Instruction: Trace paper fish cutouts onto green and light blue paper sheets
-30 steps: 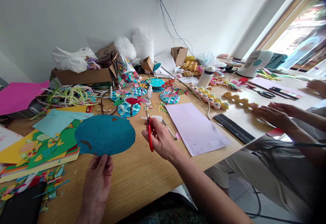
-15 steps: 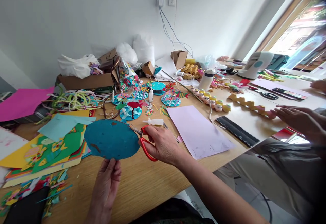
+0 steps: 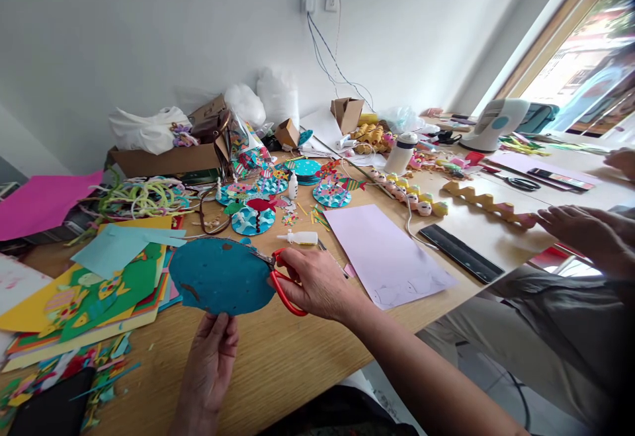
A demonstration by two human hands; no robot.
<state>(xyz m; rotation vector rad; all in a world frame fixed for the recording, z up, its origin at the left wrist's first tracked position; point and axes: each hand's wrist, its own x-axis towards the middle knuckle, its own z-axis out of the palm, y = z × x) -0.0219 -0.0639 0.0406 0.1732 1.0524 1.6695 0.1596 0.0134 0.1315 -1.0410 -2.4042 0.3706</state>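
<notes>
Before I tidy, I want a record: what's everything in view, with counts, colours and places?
Disc: 1, blue, front, left-centre
Scissors: 1, red handles, at disc
Sheet: 1, lilac, right of scissors
Lying bottle: 1, whitish, beyond scissors
Flat strip: 1, black, right of sheet
Tumbler: 1, white, back centre
Decorated discs: several, blue, middle
Coloured papers: several, mixed, left
Fuzzy strands: many, greenish, back left
Cardboard boxes: several, brown, back
Appliance: 1, white, back right
Wall outlets: 2, white, top centre
Co-worker's hands: at least 2, bare, right
Left hand: 1, bare, holding disc
Right hand: 1, bare, holding scissors
</notes>
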